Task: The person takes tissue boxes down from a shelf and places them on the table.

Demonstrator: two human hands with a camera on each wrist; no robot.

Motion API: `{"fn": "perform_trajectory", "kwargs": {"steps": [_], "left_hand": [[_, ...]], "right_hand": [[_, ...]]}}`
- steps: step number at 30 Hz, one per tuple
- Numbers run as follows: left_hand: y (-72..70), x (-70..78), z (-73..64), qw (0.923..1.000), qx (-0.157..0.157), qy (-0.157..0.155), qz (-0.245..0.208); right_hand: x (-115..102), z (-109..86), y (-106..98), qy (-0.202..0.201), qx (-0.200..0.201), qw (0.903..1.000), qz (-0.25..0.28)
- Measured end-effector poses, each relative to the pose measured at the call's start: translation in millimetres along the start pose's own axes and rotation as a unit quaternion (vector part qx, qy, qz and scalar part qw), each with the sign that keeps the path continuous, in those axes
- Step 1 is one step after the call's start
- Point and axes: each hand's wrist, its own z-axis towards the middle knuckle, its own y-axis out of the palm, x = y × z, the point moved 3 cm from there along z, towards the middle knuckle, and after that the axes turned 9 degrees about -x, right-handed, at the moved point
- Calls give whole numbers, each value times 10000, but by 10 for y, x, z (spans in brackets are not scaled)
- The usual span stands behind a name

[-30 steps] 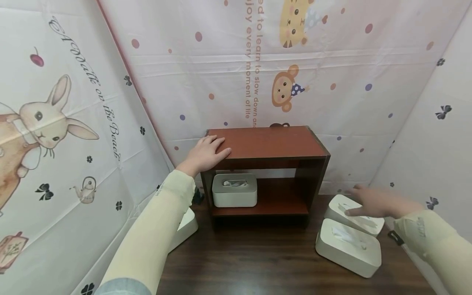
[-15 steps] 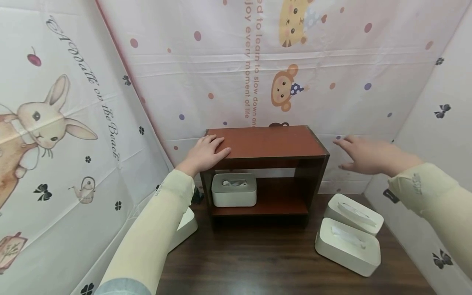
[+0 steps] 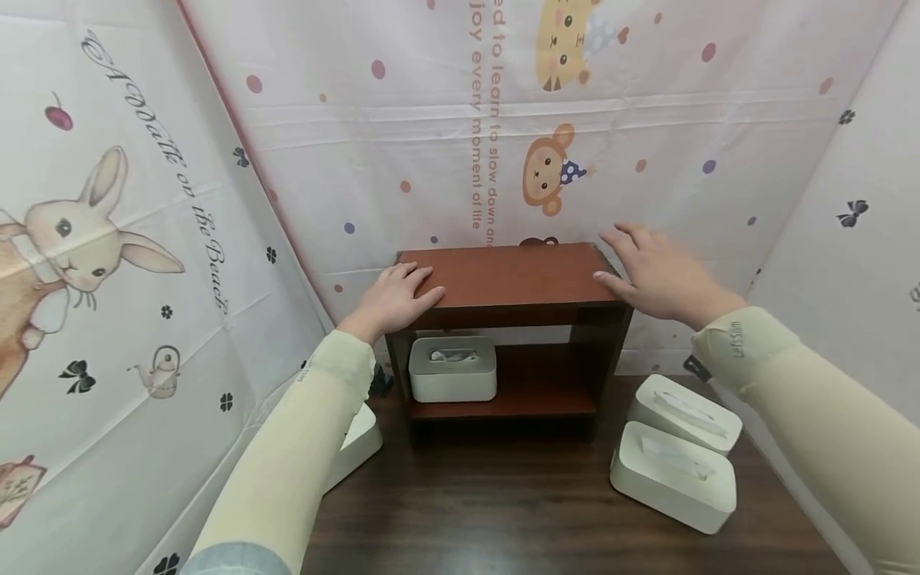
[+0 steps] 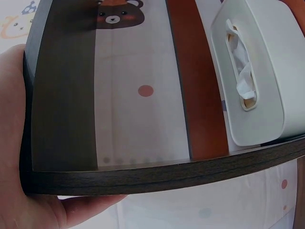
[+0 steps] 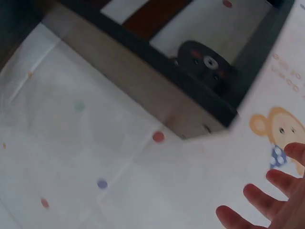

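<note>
My left hand (image 3: 391,299) rests on the left top corner of a small two-tier wooden shelf (image 3: 517,275) with a reddish-brown top, fingers lying relaxed. In the left wrist view, one digit reaches down along the outside of the dark side panel (image 4: 143,181). My right hand (image 3: 657,275) hovers by the right top corner with spread fingers (image 5: 259,198), holding nothing; the right wrist view shows them apart from the shelf's frame (image 5: 157,90). A pale tissue box (image 3: 453,375) sits at the left end of the lower board.
Two more tissue boxes, a nearer one (image 3: 672,479) and a farther one (image 3: 686,415), stand side by side right of the shelf. Another pale box (image 3: 362,447) is partly hidden behind my left sleeve. Printed cloth hangs at the back (image 3: 402,152) and both sides, above the dark wooden surface (image 3: 489,495).
My right hand has risen from above the right-hand tissue boxes and moved left to the shelf's right top corner. My left hand has stayed on the left corner.
</note>
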Motion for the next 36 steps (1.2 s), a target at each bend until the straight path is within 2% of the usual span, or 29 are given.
{"fn": "perform_trajectory", "kwargs": {"steps": [4, 9, 14, 18, 24, 36], "left_hand": [[28, -34, -10, 10000, -16, -40, 14], [47, -47, -22, 10000, 25, -72, 14], [21, -38, -26, 10000, 51, -56, -14], [-7, -43, -27, 9999, 114, -74, -24], [-2, -58, -25, 9999, 101, -119, 50], [16, -57, 54, 9999, 96, -46, 88]], "right_hand": [[-108, 123, 202, 63, -47, 9998, 183], [-152, 238, 360, 262, -438, 9960, 739], [-49, 328, 386, 776, -666, 9837, 1478], [23, 395, 393, 1145, -841, 9728, 1831], [23, 415, 449, 1073, -1160, 9613, 2256], [81, 405, 575, 1156, -1181, 9587, 2316]]}}
